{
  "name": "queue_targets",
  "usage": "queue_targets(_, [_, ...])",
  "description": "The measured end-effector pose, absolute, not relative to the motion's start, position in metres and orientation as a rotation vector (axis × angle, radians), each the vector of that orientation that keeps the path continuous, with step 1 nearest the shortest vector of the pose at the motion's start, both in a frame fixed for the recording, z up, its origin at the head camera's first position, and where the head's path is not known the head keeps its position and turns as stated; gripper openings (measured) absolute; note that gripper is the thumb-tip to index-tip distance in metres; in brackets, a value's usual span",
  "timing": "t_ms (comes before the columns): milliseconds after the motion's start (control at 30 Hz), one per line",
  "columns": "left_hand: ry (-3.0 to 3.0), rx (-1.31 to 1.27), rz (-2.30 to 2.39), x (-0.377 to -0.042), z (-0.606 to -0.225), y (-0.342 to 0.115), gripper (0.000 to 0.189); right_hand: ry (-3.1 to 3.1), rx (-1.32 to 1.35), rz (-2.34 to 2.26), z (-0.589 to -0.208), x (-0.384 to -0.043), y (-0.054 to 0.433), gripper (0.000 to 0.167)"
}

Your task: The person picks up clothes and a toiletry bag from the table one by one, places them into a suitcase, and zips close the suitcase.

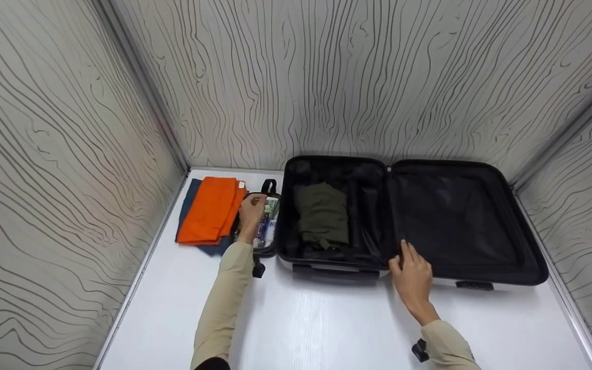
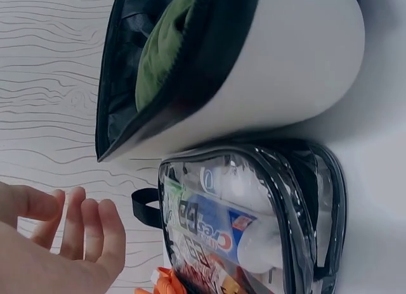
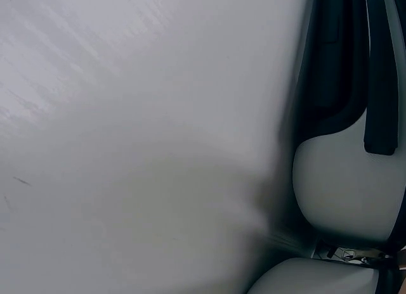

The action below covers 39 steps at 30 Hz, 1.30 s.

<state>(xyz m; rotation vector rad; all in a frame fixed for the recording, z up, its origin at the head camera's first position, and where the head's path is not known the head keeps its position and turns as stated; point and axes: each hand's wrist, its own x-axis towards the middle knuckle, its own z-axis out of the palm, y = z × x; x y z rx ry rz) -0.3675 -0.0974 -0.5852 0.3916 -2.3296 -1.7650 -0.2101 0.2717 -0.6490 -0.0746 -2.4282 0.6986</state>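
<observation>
My left hand (image 1: 252, 209) hovers over a clear toiletry bag (image 2: 298, 211) with black trim, its fingers loosely bent and nothing between them. Through the plastic show a Crest toothpaste box (image 2: 216, 227) and white bottles. The bag stands against the left side of an open suitcase (image 1: 334, 264), whose black-lined left half holds a folded dark green garment (image 1: 322, 213). With fingers extended, my right hand (image 1: 413, 272) rests on the front rim near the hinge, where the lid half (image 1: 455, 221) begins. In the right wrist view the suitcase's white shell (image 3: 349, 180) appears, but little of that hand.
Left of the bag, folded orange cloth (image 1: 206, 210) lies on dark blue cloth (image 1: 187, 208). White tabletop (image 1: 306, 324) extends in front of the suitcase. Wood-patterned panels (image 1: 327, 87) enclose the back and sides.
</observation>
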Motion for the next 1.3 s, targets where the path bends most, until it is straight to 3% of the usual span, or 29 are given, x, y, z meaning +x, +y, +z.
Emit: queue_targets(1300, [-2.260,0.576,-1.717,-0.362,-0.599,-0.145,0.022,-2.416,-0.070,0.690,-0.652,-0.211,0.273,0.044])
